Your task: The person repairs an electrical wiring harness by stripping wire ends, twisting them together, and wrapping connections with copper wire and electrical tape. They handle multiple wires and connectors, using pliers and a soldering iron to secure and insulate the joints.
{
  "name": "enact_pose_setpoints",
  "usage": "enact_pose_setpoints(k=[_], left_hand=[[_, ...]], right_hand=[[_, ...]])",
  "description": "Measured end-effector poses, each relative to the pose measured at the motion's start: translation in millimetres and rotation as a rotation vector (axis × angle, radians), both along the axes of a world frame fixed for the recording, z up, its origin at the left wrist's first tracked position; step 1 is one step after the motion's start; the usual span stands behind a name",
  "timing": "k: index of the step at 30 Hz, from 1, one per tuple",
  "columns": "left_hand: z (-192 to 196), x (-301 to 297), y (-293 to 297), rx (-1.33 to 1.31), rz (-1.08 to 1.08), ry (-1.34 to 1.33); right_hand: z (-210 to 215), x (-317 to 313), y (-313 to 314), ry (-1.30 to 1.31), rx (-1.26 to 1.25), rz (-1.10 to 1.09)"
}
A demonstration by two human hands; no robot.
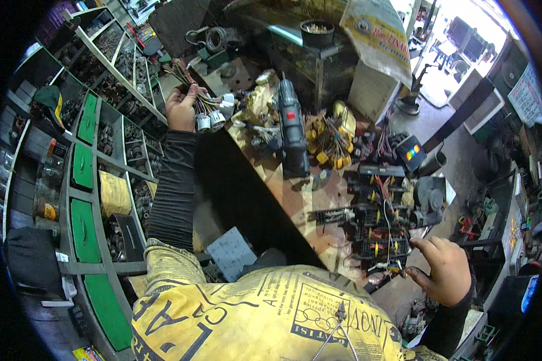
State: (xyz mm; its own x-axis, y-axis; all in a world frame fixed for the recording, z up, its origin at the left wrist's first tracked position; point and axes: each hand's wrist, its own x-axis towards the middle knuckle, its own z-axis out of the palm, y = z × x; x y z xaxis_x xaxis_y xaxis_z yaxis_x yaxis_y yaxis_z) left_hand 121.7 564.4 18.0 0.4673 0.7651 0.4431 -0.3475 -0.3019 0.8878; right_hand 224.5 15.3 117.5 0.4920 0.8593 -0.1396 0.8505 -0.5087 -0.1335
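Observation:
My left hand (pixel 182 108) is closed around a bundle of coloured wires (pixel 188 77), which spreads out above and below the fingers. White round connectors (pixel 211 121) hang from its lower end. Over the right side of the bench, my right hand (pixel 444 269) has its thumb and forefinger apart, beside a black fuse box (pixel 379 240) with red and yellow parts. A thin white wire (pixel 390 222) runs across that box, and loose wire ends lie near the thumb. The other fingers of the right hand are mostly hidden.
A grey cordless drill (pixel 291 120) lies mid-bench, with yellow connectors (pixel 334 157) to its right. At the back stands a black bowl (pixel 317 33). Shelves with green drawers (pixel 85 228) fill the left side. A dark gap borders the bench's left edge (pixel 277 204).

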Motion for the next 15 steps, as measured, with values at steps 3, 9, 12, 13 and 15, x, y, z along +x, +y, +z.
enact_pose_setpoints(k=[3, 9, 12, 13, 15], left_hand=[[11, 23, 37, 0.058, -0.026, 0.135], [-4, 107, 116, 0.317, -0.039, 0.290], [-25, 143, 141, 0.327, -0.109, 0.360], [-32, 153, 147, 0.319, -0.137, 0.376], [-46, 165, 154, 0.358, -0.139, 0.434]], right_hand=[[-8, 17, 24, 0.070, 0.085, 0.025], [-41, 67, 125, 0.198, 0.277, -0.120], [-67, 89, 181, 0.191, 0.413, -0.213], [-76, 95, 199, 0.173, 0.433, -0.220], [-92, 104, 229, 0.100, 0.440, -0.179]])
